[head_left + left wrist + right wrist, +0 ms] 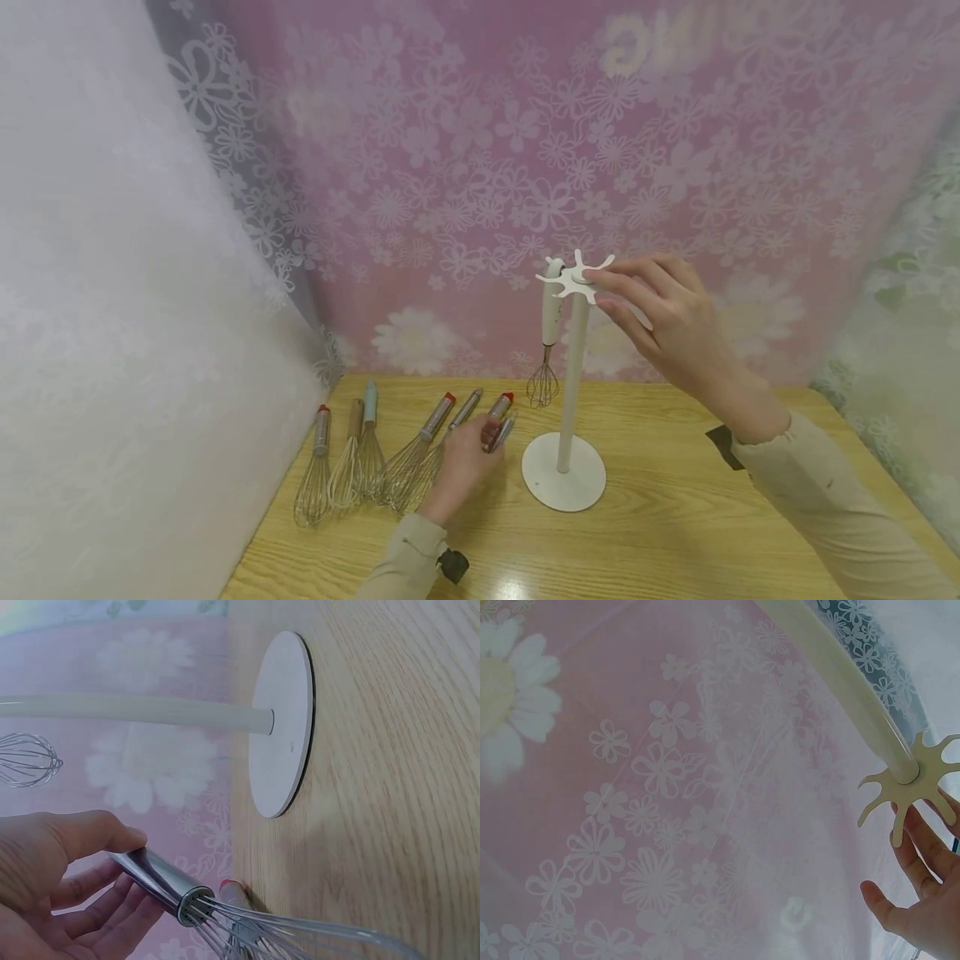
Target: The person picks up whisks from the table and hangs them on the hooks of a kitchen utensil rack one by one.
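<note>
Left hand: pinching the metal whisk by its handle, thumb on one side, fingers on the other. That whisk is up off the bench, just left of the stand, wires pointing down toward the wood in the left wrist view.

Right hand: at the top of the stand, fingers mostly straight, spread, fingertips on the hooked plate. Thumb near the plate's edge; can't tell if it touches.

Stand is upright on its round base. White-handled whisk hangs from the hooked plate, wires down, clear of the bench.

Six more whisks lie on the bench, left of the stand. From the left: red-tipped, wooden-handled, pale blue-handled, another red-tipped, steel-handled, third red-tipped. The last one is just beyond the left hand, partly hidden by it.

Pink flowered cloth behind the bench.
</note>
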The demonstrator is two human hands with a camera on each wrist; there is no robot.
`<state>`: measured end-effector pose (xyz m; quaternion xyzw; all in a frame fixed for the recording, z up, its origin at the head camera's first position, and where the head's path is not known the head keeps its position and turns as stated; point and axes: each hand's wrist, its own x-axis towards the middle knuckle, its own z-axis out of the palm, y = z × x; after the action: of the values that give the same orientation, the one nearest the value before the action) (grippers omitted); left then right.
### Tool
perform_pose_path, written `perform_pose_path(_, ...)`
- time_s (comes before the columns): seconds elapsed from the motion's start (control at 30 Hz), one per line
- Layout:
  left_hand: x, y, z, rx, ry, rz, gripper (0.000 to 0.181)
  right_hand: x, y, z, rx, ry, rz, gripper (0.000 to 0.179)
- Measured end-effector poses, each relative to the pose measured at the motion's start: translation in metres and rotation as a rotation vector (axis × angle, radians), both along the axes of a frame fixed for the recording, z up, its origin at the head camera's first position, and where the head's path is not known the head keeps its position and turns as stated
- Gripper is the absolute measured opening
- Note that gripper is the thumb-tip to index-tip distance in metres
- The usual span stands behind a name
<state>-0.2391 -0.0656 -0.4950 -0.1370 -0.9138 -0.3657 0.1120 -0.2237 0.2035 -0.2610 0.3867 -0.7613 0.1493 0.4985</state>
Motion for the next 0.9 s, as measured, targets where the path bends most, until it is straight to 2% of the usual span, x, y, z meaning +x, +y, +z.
perform_pose_path(0.3,0.002,0.001,0.007,0.085,0.030,0.005,0.031,0.001,0.000,0.000,-0.002,-0.009,-0.007,0.042)
perform_pose_path(0.63,0.004,0.002,0.014,0.167,0.077,-0.032,0.035,0.001,0.000,0.000,-0.012,-0.020,0.010,0.040)
perform_pose_path(0.9,0.003,0.004,0.017,0.254,0.075,-0.064,0.035,0.001,0.000,0.000,-0.008,-0.023,0.009,0.040)
